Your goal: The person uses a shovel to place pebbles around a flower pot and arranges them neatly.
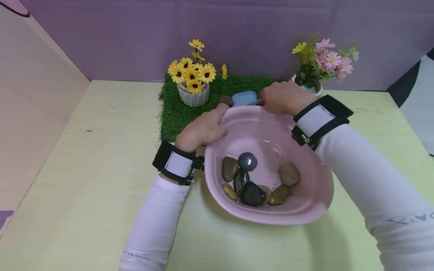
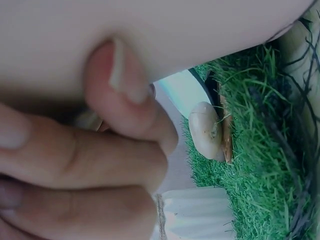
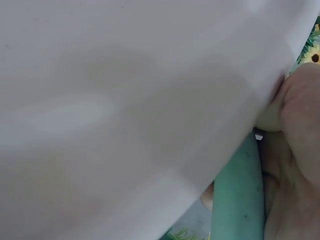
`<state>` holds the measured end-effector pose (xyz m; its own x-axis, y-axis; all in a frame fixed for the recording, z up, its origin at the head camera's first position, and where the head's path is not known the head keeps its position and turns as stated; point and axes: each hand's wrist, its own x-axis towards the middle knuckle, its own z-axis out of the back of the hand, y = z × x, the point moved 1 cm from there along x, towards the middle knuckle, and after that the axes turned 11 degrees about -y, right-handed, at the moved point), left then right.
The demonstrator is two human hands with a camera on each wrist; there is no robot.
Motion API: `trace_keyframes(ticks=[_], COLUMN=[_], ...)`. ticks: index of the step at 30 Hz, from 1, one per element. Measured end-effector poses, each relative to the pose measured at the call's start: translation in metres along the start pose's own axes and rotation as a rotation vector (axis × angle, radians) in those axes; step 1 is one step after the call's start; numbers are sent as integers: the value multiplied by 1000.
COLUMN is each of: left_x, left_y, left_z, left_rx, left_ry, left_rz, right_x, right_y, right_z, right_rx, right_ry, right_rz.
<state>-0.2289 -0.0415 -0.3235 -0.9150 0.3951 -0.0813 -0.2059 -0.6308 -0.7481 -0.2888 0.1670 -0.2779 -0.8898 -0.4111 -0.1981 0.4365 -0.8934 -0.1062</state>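
A pink bowl (image 1: 271, 131) is tilted toward me, with several dark and brown pebbles (image 1: 252, 180) gathered at its low near side. My left hand (image 1: 203, 128) grips the bowl's far left rim, thumb (image 2: 120, 90) pressed on the bowl (image 2: 165, 30). My right hand (image 1: 285, 98) is curled at the far right rim around the teal handle (image 3: 240, 195) of a small shovel, whose blue blade (image 1: 244, 98) points left over the grass mat (image 1: 176, 113). A brown pebble (image 1: 225, 100) lies on the mat beside the blade. The bowl's underside (image 3: 125, 110) fills the right wrist view.
A white ribbed pot of yellow sunflowers (image 1: 193, 81) stands on the mat's back left. A pot of pink flowers (image 1: 322, 62) stands behind my right hand. The yellow-green tabletop (image 1: 101, 169) is walled by purple cloth behind and a pink panel on the left.
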Motion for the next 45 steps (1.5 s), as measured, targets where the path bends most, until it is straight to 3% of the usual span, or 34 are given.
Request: trace_keyframes(ticks=[8,18,33,40,45], left_x=[0,0,1,1,1], left_y=[0,-2,-2,-2,-2], left_z=[-1,0,-1,0,0], left_rx=[-5,-13,-34,-12,63], left_ry=[5,5,13,10,9], left_rz=[17,36,21,20,43], right_x=[-7,-19,-31,-41,-48], right_y=[-1,-23,-58,-53,-39], right_z=[1,27,35,44,52], right_rx=[4,-13,169,186,205], right_ry=[-67,-27,-205,-288,-300], right_rz=[7,0,-12,36,98])
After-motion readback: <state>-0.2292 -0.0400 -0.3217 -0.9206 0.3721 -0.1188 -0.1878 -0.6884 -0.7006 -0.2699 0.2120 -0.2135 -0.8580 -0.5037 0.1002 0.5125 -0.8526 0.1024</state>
